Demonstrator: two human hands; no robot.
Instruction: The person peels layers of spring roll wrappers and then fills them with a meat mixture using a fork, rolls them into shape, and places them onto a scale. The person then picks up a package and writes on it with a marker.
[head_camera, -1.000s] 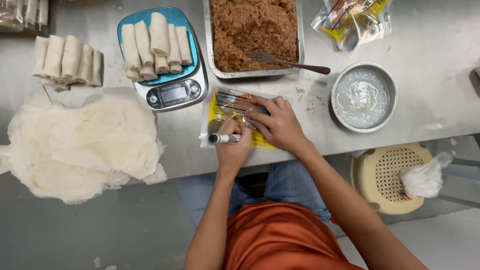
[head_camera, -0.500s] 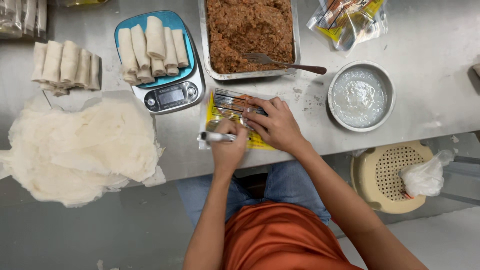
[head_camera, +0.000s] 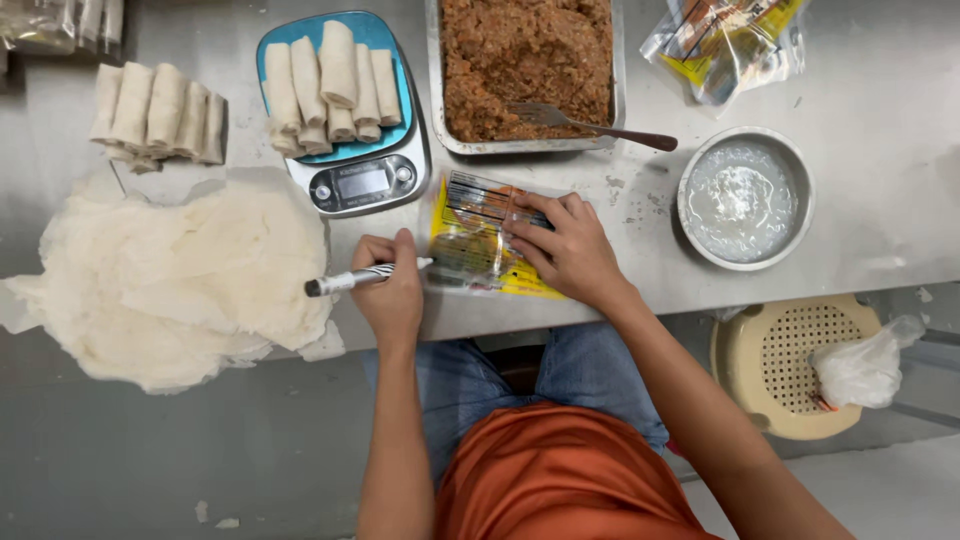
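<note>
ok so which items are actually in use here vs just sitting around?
In use:
- black-and-white marker pen, gripped in left hand
- yellow-printed clear plastic bag, pinned flat by right hand

Lying about:
- blue kitchen scale with white wrapped rolls
- metal tray of brown minced filling, fork in it
- round metal bowl
- pile of thin pale wrappers

Steel table (head_camera: 880, 230) bears scale (head_camera: 362, 180), tray (head_camera: 527, 145), bowl (head_camera: 745, 198), wrappers (head_camera: 190, 280).

Bench (head_camera: 880, 210): brushed metal, matt, scuffed. Bag (head_camera: 480, 245): glossy clear plastic. Marker (head_camera: 350, 280): smooth plastic. Wrappers (head_camera: 180, 280): thin, papery, matt. Tray (head_camera: 618, 90): shiny metal.
</note>
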